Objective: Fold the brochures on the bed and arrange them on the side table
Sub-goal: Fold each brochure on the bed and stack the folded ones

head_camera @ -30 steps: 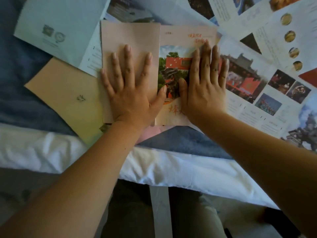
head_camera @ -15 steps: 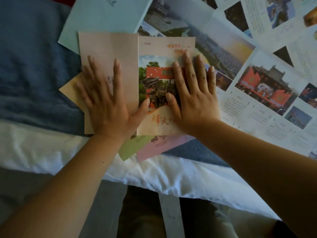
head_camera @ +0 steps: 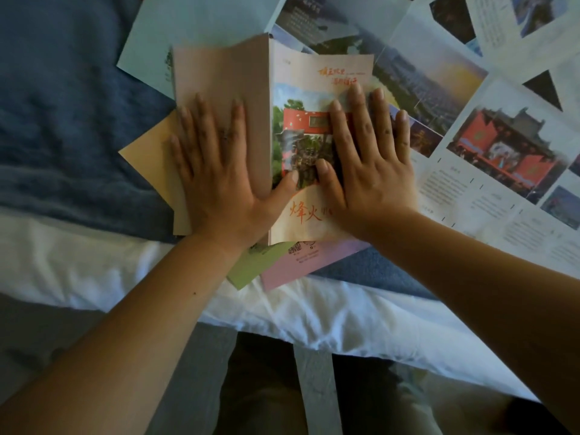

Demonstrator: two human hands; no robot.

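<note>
A pale pink brochure lies on the bed's near edge, its plain left panel (head_camera: 219, 73) meeting its printed cover panel (head_camera: 314, 73) at a crease that stands up as a ridge. My left hand (head_camera: 219, 171) presses flat on the plain panel, with the thumb reaching across onto the cover. The cover, with a red building photo and orange characters, is under my right hand (head_camera: 370, 171), also flat with fingers spread. Neither hand grips anything. The side table is not in view.
Under the brochure lie a tan sheet (head_camera: 147, 149), a green sheet (head_camera: 248, 268) and a pink sheet (head_camera: 301, 262). A light blue sheet (head_camera: 188, 23) and large unfolded brochures (head_camera: 489, 171) cover the blue blanket (head_camera: 62, 105). White bedsheet (head_camera: 94, 265) hangs at the near edge.
The brochure and both hands have slid left over the tan sheet. The crease between the two panels now stands up higher, and my left thumb reaches onto the cover.
</note>
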